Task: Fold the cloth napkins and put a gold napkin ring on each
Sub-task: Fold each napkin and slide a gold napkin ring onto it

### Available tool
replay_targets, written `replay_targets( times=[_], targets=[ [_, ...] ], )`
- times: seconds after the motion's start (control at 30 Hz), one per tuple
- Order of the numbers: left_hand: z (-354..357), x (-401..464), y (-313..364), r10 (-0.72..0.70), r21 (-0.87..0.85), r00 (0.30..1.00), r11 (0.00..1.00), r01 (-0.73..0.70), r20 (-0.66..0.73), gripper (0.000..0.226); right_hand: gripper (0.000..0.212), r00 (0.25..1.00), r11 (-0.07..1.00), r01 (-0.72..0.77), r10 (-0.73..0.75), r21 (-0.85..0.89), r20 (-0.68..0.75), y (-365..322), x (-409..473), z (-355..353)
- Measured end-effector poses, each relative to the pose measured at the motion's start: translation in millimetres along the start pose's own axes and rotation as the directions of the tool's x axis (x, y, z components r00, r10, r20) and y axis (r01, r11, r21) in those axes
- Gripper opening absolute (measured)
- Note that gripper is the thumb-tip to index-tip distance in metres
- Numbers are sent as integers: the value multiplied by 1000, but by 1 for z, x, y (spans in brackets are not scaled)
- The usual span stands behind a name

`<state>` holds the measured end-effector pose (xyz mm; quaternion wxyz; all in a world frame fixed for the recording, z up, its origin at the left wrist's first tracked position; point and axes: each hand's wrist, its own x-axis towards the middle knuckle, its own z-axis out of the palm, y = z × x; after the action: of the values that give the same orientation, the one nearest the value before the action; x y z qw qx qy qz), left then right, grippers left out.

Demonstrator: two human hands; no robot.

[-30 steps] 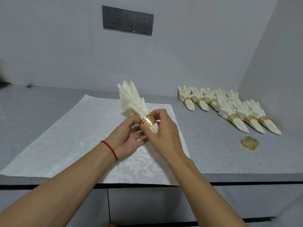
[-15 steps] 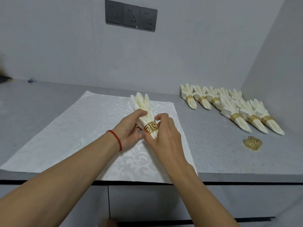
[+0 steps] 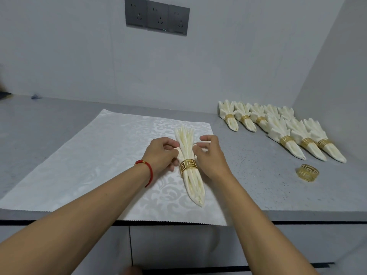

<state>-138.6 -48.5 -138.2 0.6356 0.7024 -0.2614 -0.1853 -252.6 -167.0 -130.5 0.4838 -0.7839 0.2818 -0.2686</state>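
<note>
A cream pleated napkin lies on the white patterned cloth, its tip pointing toward me. A gold napkin ring sits around its middle. My left hand pinches the pleats on the napkin's left side, just above the ring. My right hand pinches the pleats on the right side. The upper pleats stand bunched together between my fingers. A loose gold ring lies on the grey counter to the right.
Several finished napkins with gold rings lie in two rows at the back right, near the side wall. A dark socket panel is on the back wall. The counter's front edge runs just below the cloth.
The napkin, held upright in the air a second ago, has come down flat onto the cloth. Both hands have shifted from the ring to the pleats above it.
</note>
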Motion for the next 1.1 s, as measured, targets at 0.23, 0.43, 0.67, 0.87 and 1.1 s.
replay_targets(
  times=[0.23, 0.43, 0.67, 0.87, 1.1],
  targets=[
    [-7, -4, 0, -89, -191, 996, 978, 84, -17, 11, 26, 992, 988, -126, 126, 86, 2, 21, 16, -11],
    [-13, 2, 10, -65, 115, 998, 991, 66, -19, 14, 14, 998, 986, -42, 49, -163, 37, 12, 26, -27],
    [0, 33, 26, 17, 335, 999, 942, -7, -27, 18, 31, 999, 999, -32, 31, -25, -41, -8, 56, 0],
    [-19, 31, 11, -31, 258, 993, 964, 58, -110, 18, 31, 983, 985, -126, 109, -115, -146, 17, 49, -14],
    [-7, 20, 11, -67, 234, 996, 969, 78, -55, 28, 65, 982, 857, -4, -95, -515, -166, -9, -18, -2]
  ],
)
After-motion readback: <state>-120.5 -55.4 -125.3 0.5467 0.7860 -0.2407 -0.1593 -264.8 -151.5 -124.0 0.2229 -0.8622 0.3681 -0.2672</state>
